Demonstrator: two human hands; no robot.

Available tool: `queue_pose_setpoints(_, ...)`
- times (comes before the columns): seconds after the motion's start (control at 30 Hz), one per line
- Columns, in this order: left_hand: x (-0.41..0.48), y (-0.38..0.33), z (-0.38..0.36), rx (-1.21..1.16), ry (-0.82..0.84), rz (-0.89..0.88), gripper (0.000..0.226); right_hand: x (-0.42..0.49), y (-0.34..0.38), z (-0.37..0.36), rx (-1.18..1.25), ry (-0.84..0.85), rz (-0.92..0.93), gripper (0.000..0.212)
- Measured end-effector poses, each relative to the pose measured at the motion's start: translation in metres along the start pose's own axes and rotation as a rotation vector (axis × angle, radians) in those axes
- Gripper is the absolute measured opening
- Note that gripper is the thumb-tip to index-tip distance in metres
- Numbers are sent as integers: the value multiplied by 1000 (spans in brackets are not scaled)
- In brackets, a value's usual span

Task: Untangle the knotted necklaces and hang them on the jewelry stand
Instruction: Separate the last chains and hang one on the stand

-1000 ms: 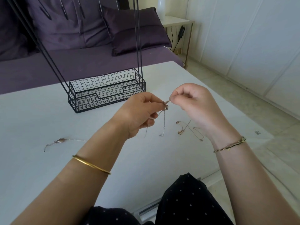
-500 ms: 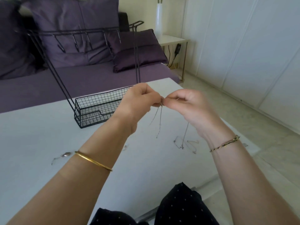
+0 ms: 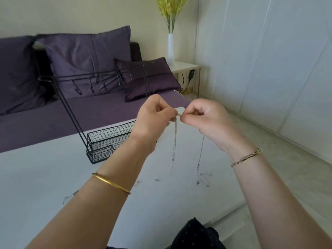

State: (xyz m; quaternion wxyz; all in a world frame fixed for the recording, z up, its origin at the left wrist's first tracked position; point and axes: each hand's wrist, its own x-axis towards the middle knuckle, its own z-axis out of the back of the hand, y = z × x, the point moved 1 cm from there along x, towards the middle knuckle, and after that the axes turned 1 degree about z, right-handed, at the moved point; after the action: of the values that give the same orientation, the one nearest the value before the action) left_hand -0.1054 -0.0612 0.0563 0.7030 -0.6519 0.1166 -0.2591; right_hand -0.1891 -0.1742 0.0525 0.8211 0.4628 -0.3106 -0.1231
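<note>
Silvery thin chains (image 3: 175, 141) hang from a knot held up above a pale table (image 3: 45, 168), seen from the head camera. The left hand (image 3: 154, 119) and the right hand (image 3: 203, 119) are each clamped on the chains in a fingertip pinch, with their knuckles almost touching. One strand drops straight down from the pinch. Another falls from under the right hand, and its end comes near a loop of chain (image 3: 206, 177) lying on the table. A further necklace (image 3: 71, 194) lies flat at the left, partly hidden by the forearm. The black wire stand (image 3: 107, 141) sits on the table beyond the left hand (its hooks look bare, though blur makes this uncertain).

The likely risk is that pulling the hands apart too hard would cinch the knot tighter or snap a fine link. The dangling end could also snag the loop below.

Compared with a second ago, the hands are higher and closer together. The strands hang longer and mostly off the table, and the stand's top bar has come into sight.
</note>
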Motion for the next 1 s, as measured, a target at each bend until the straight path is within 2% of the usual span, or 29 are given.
queue_pose_setpoints(0.07, 1, -3, 3, -19, 15, -19, 27, -2, 3, 8, 64, -11, -55, 6)
queue_pose_setpoints(0.23, 2, -12, 4, -41, 118, -59, 31, -6, 4, 8, 134, 48, -140, 20)
queue_pose_setpoints(0.37, -1, -19, 1, 37, 137, -147, 29, -4, 6, 4, 315, 157, -246, 15)
queue_pose_setpoints(0.47, -2, -24, 0, 123, 120, -218, 27, -3, 6, 5, 379, 150, -235, 11)
queue_pose_setpoints(0.7, 1, -21, -2, 306, 0, -262, 29, 4, 6, 7, 258, 75, -203, 12)
queue_pose_setpoints(0.8, 0, -17, -4, 301, 2, -217, 29, 7, 7, 5, 185, 21, -162, 9)
queue_pose_setpoints(0.9, -2, -14, -6, 270, 13, -214, 28, 7, 7, 1, 117, -25, -92, 16)
queue_pose_setpoints(1.0, -3, -14, -8, 201, -9, -192, 30, 7, 5, -1, 138, -28, -97, 18)
